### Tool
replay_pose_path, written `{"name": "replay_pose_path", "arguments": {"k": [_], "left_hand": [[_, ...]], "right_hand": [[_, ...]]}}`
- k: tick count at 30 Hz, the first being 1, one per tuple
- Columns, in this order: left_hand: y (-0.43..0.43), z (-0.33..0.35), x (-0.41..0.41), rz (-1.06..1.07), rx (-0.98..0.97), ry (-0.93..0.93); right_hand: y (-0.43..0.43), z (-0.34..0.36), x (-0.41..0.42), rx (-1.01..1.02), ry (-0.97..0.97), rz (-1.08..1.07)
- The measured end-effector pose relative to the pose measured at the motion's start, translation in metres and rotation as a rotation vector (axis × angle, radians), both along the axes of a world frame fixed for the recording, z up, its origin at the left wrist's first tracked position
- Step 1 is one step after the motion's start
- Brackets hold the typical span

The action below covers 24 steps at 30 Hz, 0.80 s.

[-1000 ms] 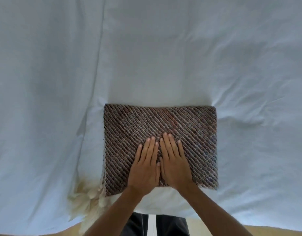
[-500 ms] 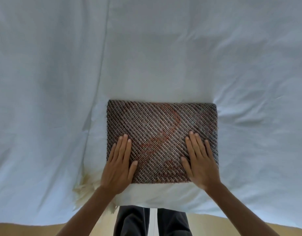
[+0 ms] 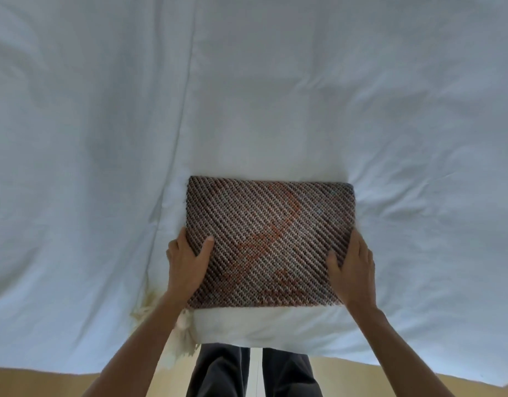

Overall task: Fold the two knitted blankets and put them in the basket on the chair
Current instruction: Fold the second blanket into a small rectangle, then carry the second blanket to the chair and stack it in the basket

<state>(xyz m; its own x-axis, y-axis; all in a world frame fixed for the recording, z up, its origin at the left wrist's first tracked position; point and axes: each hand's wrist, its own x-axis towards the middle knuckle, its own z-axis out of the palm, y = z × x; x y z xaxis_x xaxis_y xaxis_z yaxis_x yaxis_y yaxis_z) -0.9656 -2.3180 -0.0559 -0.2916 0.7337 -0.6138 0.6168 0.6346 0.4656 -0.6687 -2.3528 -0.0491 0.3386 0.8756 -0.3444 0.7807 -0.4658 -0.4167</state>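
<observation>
**A:** Where is the blanket lying?

**B:** Your folded blanket (image 3: 270, 242) lies flat on the white sheet (image 3: 104, 138), toward 6 o'clock of the view. It is a neat rectangle of brown diagonal knit with orange patches.

**A:** And my hands?

**B:** Your left hand (image 3: 187, 262) holds the blanket's left edge at its 8 o'clock. The thumb is on top, and the fingers wrap round the edge and go out of sight beneath. Your right hand (image 3: 353, 267) grips the right edge at 4 o'clock in the same way, with its thumb lying on the knit.

**A:** What is near the front edge?

**B:** At the blanket's 6 o'clock a strip of brighter white cloth (image 3: 264, 325) touches its near edge. A cream fringe (image 3: 184, 330) hangs at 7 o'clock, just beside your left wrist. You cannot tell from here whether that cloth is part of the sheet.

**A:** And below that?

**B:** Your dark trousers (image 3: 218, 373) show at 6 o'clock of the view, with tan floor (image 3: 361, 376) on either side.
</observation>
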Motion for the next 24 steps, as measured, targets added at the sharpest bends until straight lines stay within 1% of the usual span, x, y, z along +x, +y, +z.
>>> {"name": "replay_pose_path", "arguments": {"k": [3, 6, 9, 11, 14, 18, 22, 24], "left_hand": [[0.023, 0.002, -0.003, 0.091, -0.124, -0.052], [0.036, 0.000, -0.014, 0.203, -0.234, -0.235], [0.041, 0.003, -0.024, 0.247, -0.315, -0.460], [0.039, 0.007, -0.024, 0.250, -0.279, -0.526], [0.032, 0.014, -0.018, 0.262, -0.226, -0.546], [0.026, 0.028, -0.014, 0.249, -0.213, -0.524], [0.022, 0.060, -0.015, 0.272, -0.172, -0.534], [0.019, 0.085, -0.015, 0.272, -0.167, -0.548]], "right_hand": [[0.022, 0.002, -0.003, -0.105, 0.116, -0.204], [0.043, 0.002, 0.005, -0.238, 0.224, -0.376], [0.054, 0.002, 0.015, -0.341, 0.313, -0.420], [0.054, 0.003, 0.019, -0.332, 0.362, -0.400], [0.051, 0.009, 0.018, -0.287, 0.426, -0.386], [0.044, 0.021, 0.013, -0.303, 0.577, -0.425], [0.035, 0.052, 0.013, -0.251, 0.564, -0.439], [0.029, 0.075, 0.016, -0.242, 0.622, -0.459]]}}
